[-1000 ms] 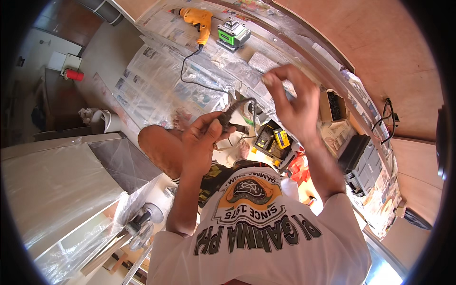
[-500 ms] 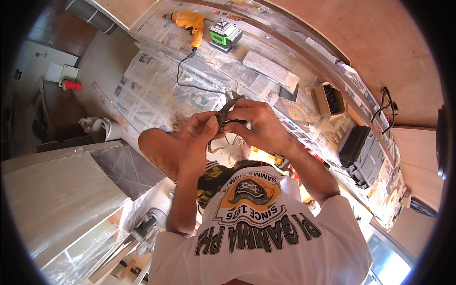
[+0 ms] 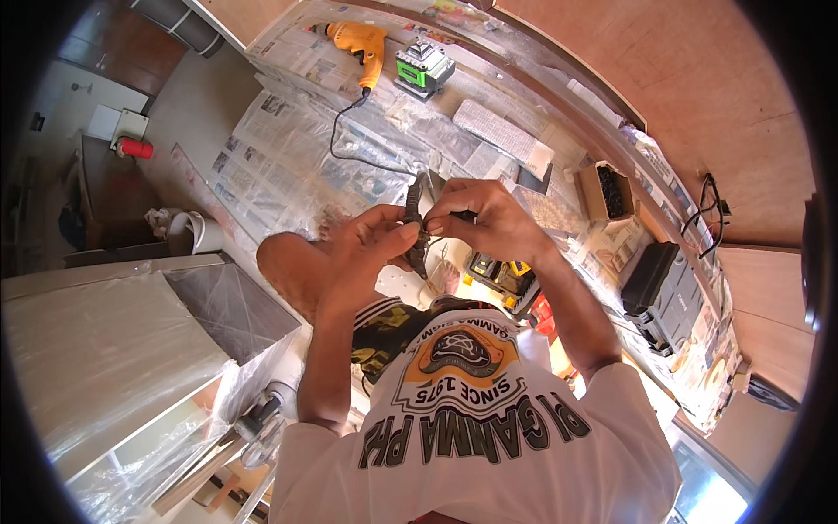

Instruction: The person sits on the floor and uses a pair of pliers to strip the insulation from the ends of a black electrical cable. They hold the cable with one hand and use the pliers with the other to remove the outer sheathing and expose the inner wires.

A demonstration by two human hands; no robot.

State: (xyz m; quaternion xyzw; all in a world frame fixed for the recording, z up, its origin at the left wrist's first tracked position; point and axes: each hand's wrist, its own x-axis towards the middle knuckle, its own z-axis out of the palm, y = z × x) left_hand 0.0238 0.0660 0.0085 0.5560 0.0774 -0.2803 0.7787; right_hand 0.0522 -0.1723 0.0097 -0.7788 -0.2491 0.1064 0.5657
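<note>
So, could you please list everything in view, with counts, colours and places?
Drill: 1, yellow, top
Cable: 1, black, below drill
Boxy device: 1, green-grey, right of drill
Newspapers: many, grey, around drill
Slab: 1, pale grey, upper centre
Cardboard box: 1, brown, right of centre
Hard case: 1, black-grey, right
Wires: uncounted, black, far right
Cylinder: 1, red, upper left
Cabinet: 1, pale, lower left
Tool tray: 1, black-yellow, centre, partly hidden
Dark piece: 1, brown-black, centre, held
Shirt: 1, white, lower centre
Knee: 1, bare, left of centre
Left hand: 1, bare, gripping dark piece
Right hand: 1, bare, fingers at dark piece
</note>
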